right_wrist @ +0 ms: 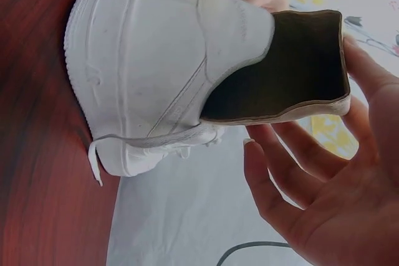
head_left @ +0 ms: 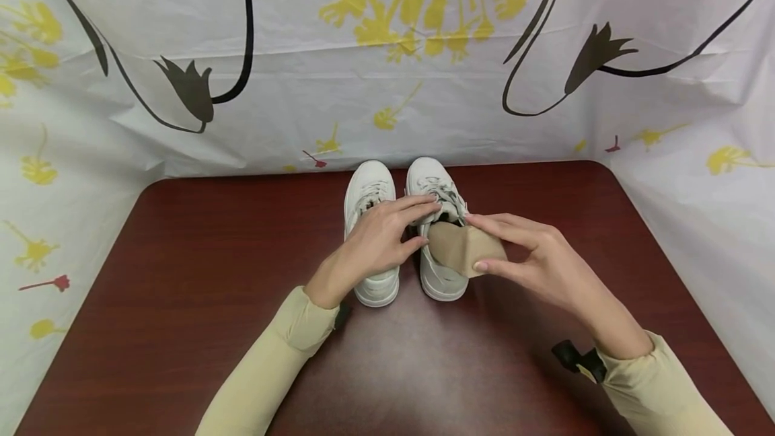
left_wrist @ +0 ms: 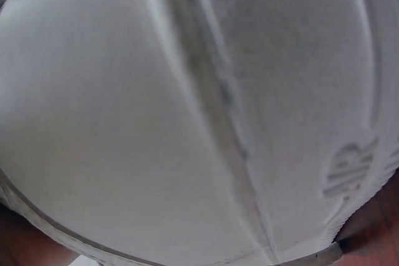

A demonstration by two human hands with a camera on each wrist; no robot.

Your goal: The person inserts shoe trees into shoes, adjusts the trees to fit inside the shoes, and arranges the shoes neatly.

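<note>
Two white lace-up sneakers stand side by side, toes pointing away. My right hand pinches a beige insole between thumb and fingers at its heel end. The insole's front part is inside the right sneaker, and its heel end sticks up out of the opening. In the right wrist view the dark underside of the insole shows. My left hand reaches across the left sneaker, its extended fingers on the right sneaker's tongue and its thumb beside the collar. White sneaker material with "AIR" lettering fills the left wrist view.
The sneakers stand near the far edge of a dark red-brown wooden table. A white cloth with yellow and dark plant prints hangs behind the table and along both sides. A loose shoelace dangles from the right sneaker.
</note>
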